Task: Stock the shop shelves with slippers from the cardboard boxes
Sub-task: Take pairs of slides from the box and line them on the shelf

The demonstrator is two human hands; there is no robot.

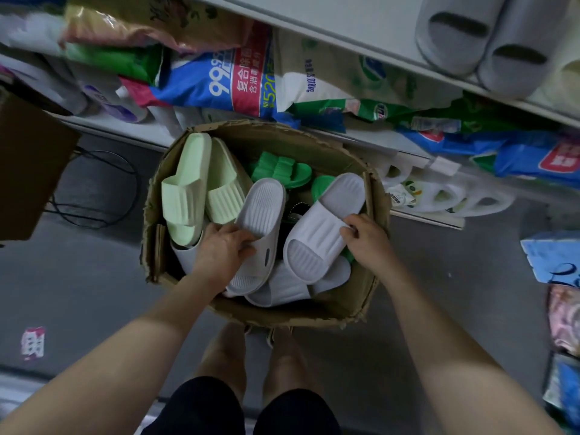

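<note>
White slipper (260, 215) gripped in my left hand (222, 246), twin (326, 227) in right hand (367, 240), box's (257, 312) near side: pairing for shelf (314, 14), I judge.

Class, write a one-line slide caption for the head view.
In the box, left hand grips the left white slipper, right hand the right white slipper.

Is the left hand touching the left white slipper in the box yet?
Touching. Head view: the left hand curls its fingers over the left white slipper, no gap. The right hand grips the right white slipper.
</note>
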